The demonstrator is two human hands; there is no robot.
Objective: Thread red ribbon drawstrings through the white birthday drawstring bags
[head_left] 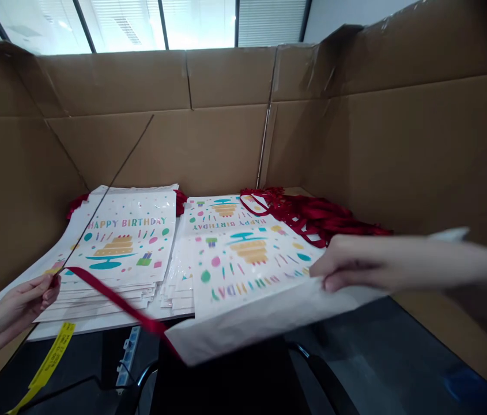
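Note:
My left hand (pixel 36 300), at the lower left, pinches the end of a thin dark stick (pixel 111 185) that points up and right. A red ribbon (pixel 113 297) runs from beside those fingers to the left end of a white sheet (pixel 256 325). My right hand (pixel 351 265) grips this sheet near its upper edge at the right; it is tilted and slightly blurred. Behind it lies a printed birthday sheet (pixel 249 259) with a cake on it. Another stack of "Happy Birthday" sheets (pixel 131 230) stands at the left.
A pile of red ribbons (pixel 316 213) lies at the back right. Cardboard walls (pixel 226 138) surround the work surface. At the lower left are a yellow tag (pixel 53 354) and a power strip (pixel 128 357). A black chair (pixel 230 380) is at the bottom centre.

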